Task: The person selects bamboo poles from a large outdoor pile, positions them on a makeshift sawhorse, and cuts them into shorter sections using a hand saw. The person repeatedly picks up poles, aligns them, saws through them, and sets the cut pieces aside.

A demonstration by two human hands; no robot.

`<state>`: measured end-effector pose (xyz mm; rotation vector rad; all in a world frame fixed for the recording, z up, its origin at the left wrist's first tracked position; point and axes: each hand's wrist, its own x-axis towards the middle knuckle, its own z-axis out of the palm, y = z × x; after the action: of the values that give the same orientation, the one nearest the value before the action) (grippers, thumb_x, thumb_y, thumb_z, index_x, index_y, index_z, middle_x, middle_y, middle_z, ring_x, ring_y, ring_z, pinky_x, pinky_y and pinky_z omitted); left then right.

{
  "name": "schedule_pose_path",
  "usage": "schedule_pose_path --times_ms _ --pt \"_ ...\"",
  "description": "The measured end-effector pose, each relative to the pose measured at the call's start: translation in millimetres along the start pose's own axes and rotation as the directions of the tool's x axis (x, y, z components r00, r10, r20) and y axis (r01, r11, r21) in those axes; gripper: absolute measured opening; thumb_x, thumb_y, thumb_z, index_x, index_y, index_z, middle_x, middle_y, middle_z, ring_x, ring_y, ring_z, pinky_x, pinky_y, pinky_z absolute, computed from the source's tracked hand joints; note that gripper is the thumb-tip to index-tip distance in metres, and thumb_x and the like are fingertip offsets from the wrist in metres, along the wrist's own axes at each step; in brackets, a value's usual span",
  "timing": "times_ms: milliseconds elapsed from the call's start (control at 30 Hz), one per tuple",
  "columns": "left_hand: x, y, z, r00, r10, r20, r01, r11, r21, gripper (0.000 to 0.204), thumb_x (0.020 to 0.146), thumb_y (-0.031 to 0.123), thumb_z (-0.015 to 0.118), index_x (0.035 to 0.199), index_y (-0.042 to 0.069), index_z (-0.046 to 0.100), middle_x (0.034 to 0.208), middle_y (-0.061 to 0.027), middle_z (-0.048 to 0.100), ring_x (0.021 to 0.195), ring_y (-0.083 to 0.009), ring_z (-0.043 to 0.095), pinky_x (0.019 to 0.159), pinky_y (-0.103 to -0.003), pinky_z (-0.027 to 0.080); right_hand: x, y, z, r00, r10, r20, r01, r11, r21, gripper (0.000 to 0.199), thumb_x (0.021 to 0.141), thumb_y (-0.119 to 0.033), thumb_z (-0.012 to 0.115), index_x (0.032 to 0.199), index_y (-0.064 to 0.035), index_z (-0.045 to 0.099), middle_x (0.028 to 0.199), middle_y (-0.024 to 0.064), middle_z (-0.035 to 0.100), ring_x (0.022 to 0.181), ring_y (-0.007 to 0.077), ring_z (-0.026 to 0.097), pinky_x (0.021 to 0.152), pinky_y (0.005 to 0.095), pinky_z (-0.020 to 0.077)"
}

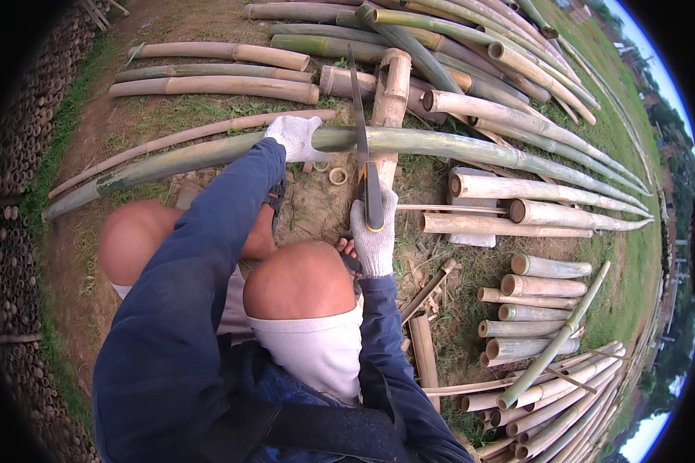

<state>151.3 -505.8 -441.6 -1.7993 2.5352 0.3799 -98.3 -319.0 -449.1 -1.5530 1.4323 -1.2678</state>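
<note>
A long green bamboo pole (440, 145) lies crosswise in front of me, over a thicker tan bamboo piece (391, 92). My left hand (295, 137), in a white knit glove, grips the pole from above, left of that support. In my gloved right hand (376, 241) is the black and orange handle of a handsaw (371, 193). Its narrow blade points away from me and crosses the pole just left of the support. How deep the teeth sit in the bamboo cannot be made out. A small cut bamboo ring (337, 177) rests on the ground below the pole.
Bamboo poles (510, 116) are piled at the far right, and three cut lengths (216, 86) lie at the far left. Several short sections (544, 287) and a stack of longer poles (571, 393) sit to my right. My bent knees (301, 282) are close beneath my arms.
</note>
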Motion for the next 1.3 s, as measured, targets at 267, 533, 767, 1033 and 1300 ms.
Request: schedule_pose_path --times_ms 267,533,767,1033,1300 --pt "1.8 -2.0 2.5 0.999 -0.036 -0.016 0.036 0.999 0.006 0.085 0.079 0.078 0.081 0.127 0.009 0.072 0.117 -0.0200 0.082 0.110 -0.0398 0.079 0.097 -0.053 0.061 -202.8 -89.0 -94.7 0.980 0.196 0.044 -0.181 0.956 -0.231 0.053 0.096 0.001 0.072 0.147 0.0033 0.058 0.138 0.0233 0.064 0.132 0.0368 0.065 0.116 0.0497 0.0486" --pt "-3.2 14.5 -12.9 0.995 -0.097 0.017 0.097 0.995 0.017 0.094 0.081 0.081 0.080 0.142 0.010 0.070 0.121 -0.0192 0.082 0.113 -0.0384 0.080 0.101 -0.050 0.060 61.3 2.1 22.4 0.982 -0.175 -0.074 0.179 0.982 0.052 0.050 0.102 -0.004 0.073 0.150 -0.0014 0.059 0.139 0.0178 0.066 0.130 0.0288 0.066 0.116 0.0377 0.0500" --pt "0.5 13.9 -11.7 0.992 -0.101 0.080 0.096 0.993 0.068 0.101 0.080 0.086 0.077 0.147 0.012 0.067 0.126 -0.0212 0.081 0.116 -0.0374 0.080 0.105 -0.049 0.060 -125.6 -46.4 -65.3 0.991 0.127 0.048 -0.123 0.989 -0.082 0.060 0.095 0.000 0.074 0.152 0.0013 0.057 0.145 0.0235 0.066 0.139 0.0370 0.067 0.117 0.0442 0.0521" --pt "2.6 16.5 -9.6 0.991 -0.124 0.047 0.120 0.990 0.073 0.097 0.081 0.085 0.077 0.144 0.012 0.070 0.127 -0.0178 0.081 0.120 -0.0359 0.079 0.104 -0.049 0.061 -70.5 -43.3 -58.0 0.992 0.118 0.042 -0.117 0.993 -0.030 0.057 0.096 -0.001 0.076 0.150 0.0012 0.058 0.140 0.0234 0.068 0.133 0.0392 0.069 0.115 0.0440 0.0535" --pt "2.2 16.6 -18.9 0.987 -0.116 0.111 0.112 0.993 0.049 0.095 0.081 0.084 0.077 0.144 0.013 0.070 0.127 -0.0186 0.082 0.121 -0.0360 0.078 0.103 -0.049 0.060 -1.1 3.6 -1.2 0.996 -0.065 -0.059 0.067 0.997 0.043 0.055 0.098 -0.002 0.076 0.150 -0.0002 0.058 0.140 0.0218 0.068 0.133 0.0385 0.069 0.112 0.0415 0.0549"
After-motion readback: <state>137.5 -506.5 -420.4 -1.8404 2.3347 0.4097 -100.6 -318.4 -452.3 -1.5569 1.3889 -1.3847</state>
